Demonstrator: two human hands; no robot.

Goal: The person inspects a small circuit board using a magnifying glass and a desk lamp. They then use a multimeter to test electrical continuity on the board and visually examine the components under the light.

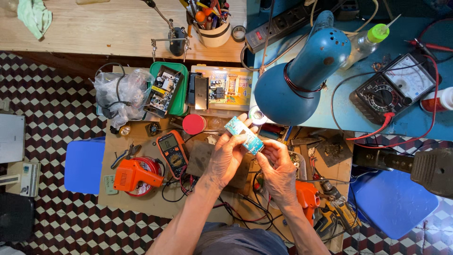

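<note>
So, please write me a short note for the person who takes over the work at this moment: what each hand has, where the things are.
Left hand: fingers grip the near end of the small rectangular blue-green circuit board, held up over the cluttered brown workbench.
Right hand: fingertips pinch the same board's other end.
Nearby: the orange handheld digital multimeter lies left of the hands, the round red lid beyond it, the blue metal desk lamp above the board.
Done and left: the board is in hand; no tool touches it.

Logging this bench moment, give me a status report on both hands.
Left hand and right hand both grip small blue-green rectangular circuit board. Board raised over cluttered cardboard-topped workbench. Blue desk lamp close above, apart.
</note>
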